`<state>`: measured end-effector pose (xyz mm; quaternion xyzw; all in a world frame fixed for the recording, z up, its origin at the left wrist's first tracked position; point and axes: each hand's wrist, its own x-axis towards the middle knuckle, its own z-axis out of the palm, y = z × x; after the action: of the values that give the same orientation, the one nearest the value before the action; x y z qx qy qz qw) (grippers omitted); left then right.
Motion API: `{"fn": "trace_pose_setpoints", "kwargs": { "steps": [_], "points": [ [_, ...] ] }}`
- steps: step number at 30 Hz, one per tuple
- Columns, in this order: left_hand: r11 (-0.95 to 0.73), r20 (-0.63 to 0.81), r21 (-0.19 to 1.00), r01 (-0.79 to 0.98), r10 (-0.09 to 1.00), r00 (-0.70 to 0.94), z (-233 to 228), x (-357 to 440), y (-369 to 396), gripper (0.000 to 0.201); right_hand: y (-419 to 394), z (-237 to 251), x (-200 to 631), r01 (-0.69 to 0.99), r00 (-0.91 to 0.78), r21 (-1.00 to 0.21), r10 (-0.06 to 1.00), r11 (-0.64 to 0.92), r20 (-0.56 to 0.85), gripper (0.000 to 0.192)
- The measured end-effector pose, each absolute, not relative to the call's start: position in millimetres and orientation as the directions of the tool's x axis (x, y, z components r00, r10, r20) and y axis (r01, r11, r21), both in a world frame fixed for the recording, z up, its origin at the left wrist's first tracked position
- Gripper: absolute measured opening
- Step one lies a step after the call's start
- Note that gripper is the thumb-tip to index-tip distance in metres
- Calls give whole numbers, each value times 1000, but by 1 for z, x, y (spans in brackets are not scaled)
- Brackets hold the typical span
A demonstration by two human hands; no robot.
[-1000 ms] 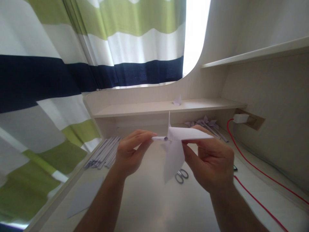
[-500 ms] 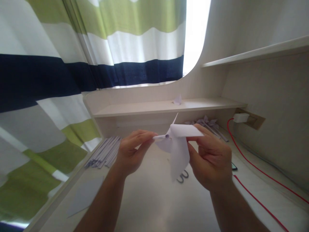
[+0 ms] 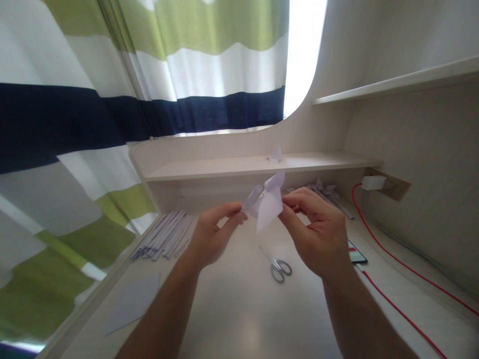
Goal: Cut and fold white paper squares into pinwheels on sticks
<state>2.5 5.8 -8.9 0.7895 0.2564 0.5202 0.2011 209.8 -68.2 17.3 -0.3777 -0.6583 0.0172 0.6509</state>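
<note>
Above the desk, my two hands hold a white folded paper pinwheel and a paper stick close together. My left hand [image 3: 219,232] is closed, thumb and fingers pinching the rolled paper stick [image 3: 251,198], seen nearly end-on. My right hand [image 3: 316,229] pinches the right edge of the paper pinwheel [image 3: 271,202] between thumb and fingertips. The pinwheel's blades are folded and tilted towards the stick; whether the two are joined is too small to tell. Below them on the desk lie grey-handled scissors [image 3: 279,269].
Several rolled paper sticks [image 3: 162,237] lie at the left, with paper sheets [image 3: 132,301] nearer. Finished-looking pinwheels [image 3: 325,189] lie back right. A folded paper piece [image 3: 275,154] sits on the shelf [image 3: 224,165]. A phone [image 3: 357,253] and red cable [image 3: 389,249] are at right.
The pinwheel has turned in my hands, and its blades now face differently. My right hand has moved slightly left, uncovering more of the phone. The scissors show more fully.
</note>
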Motion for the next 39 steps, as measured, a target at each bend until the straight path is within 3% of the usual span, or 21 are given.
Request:
{"fn": "trace_pose_setpoints", "kwargs": {
  "steps": [5, 8, 12, 14, 17, 29, 39],
  "points": [
    [-586, 542, 810, 19, 761, 356, -8, 7, 13, 18, -60, 15, 216, 524, 205, -576, 563, 628, 800, 10],
    [-435, 434, 897, -84, 824, 364, -15, 8, 24, 18, -48, 11, 224, 538, 186, -667, 699, 515, 691, 17],
    [-254, 314, 944, -210, 888, 335, -32, 10, 43, 26, -17, -13, 227, 504, -72, -804, 943, 315, 323, 30],
    [-199, 271, 951, -236, 906, 327, -41, 11, 52, 32, 0, -32, 221, 444, -254, -868, 960, 223, 117, 30],
    [-190, 259, 953, -234, 915, 309, -50, 13, 62, 34, 19, -59, 208, 420, -363, -889, 932, 183, 20, 27],
    [-220, 262, 958, -184, 932, 251, -63, 18, 76, 40, 26, -79, 193, 368, -312, -910, 948, 190, 72, 25],
    [-328, 292, 941, 83, 911, 292, -84, 22, 85, 26, 0, -98, 246, 495, -132, -856, 987, 148, 95, 26]
  ]
}}
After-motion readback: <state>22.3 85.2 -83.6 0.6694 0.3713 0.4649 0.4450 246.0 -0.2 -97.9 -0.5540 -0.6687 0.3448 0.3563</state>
